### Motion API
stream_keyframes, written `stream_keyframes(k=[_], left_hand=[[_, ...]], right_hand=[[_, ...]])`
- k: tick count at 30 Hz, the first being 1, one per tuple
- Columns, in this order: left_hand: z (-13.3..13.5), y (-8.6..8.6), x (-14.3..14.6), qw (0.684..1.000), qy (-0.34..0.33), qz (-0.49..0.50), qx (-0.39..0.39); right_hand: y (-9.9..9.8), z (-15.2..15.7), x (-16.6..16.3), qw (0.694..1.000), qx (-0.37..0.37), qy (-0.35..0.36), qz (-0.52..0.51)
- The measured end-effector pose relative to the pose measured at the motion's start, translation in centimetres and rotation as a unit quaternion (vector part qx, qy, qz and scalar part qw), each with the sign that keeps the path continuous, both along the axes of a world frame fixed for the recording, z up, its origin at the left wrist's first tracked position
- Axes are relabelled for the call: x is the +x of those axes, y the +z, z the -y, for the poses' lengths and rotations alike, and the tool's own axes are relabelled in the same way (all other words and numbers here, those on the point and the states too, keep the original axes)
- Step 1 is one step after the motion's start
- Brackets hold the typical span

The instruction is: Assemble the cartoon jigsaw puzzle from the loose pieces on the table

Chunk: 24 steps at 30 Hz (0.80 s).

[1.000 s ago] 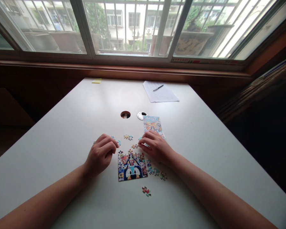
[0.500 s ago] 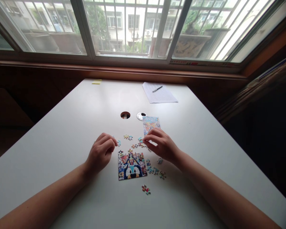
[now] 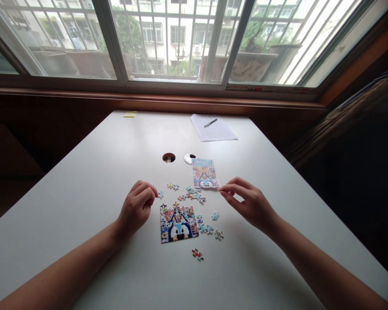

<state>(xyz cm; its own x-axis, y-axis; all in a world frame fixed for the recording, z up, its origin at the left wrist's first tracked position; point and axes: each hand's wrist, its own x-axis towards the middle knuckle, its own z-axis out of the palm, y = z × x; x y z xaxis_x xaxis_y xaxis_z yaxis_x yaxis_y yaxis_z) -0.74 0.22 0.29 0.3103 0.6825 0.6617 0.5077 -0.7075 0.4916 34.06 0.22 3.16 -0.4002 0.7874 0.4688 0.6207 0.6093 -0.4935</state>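
Note:
A partly built colourful jigsaw [image 3: 179, 223] with a blue cartoon dog lies on the white table [image 3: 84, 185]. My left hand [image 3: 137, 208] rests curled just left of it, fingers closed, fingertips by a loose piece [image 3: 161, 194]. My right hand [image 3: 250, 204] hovers to the right, thumb and fingers pinched together near the corner of the reference picture card [image 3: 204, 173]; I cannot make out what it pinches. Loose pieces [image 3: 194, 196] lie above the jigsaw, others [image 3: 210, 228] to its right, and one cluster [image 3: 197, 254] below.
A sheet of paper [image 3: 213, 128] with a pen [image 3: 210, 122] lies at the far side. A yellow sticky note [image 3: 129, 114] sits at the far left edge. A cable hole [image 3: 168, 157] and its round cap [image 3: 190, 158] are mid-table. Windows stand behind.
My right hand has drawn away to the right, off the loose pieces above the jigsaw, uncovering them and the picture card. The left hand has barely moved.

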Motion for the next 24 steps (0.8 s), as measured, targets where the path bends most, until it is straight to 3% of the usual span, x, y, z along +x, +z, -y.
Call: stream_keyframes(k=[6,11,24], left_hand=[[0.0,0.0,0.1,1.0,0.003,0.006,0.006],[0.0,0.7,-0.1,1.0,0.027,0.011,0.003],[-0.9,6.7,-3.4,0.992,0.113,-0.039,0.028]], right_hand=[[-2.7,1.5,1.0,0.997,-0.059,-0.037,-0.025],[-3.5,1.3,1.2,0.993,-0.096,-0.055,-0.034],[-3.4,1.2,1.6,0.991,-0.107,-0.061,-0.045]])
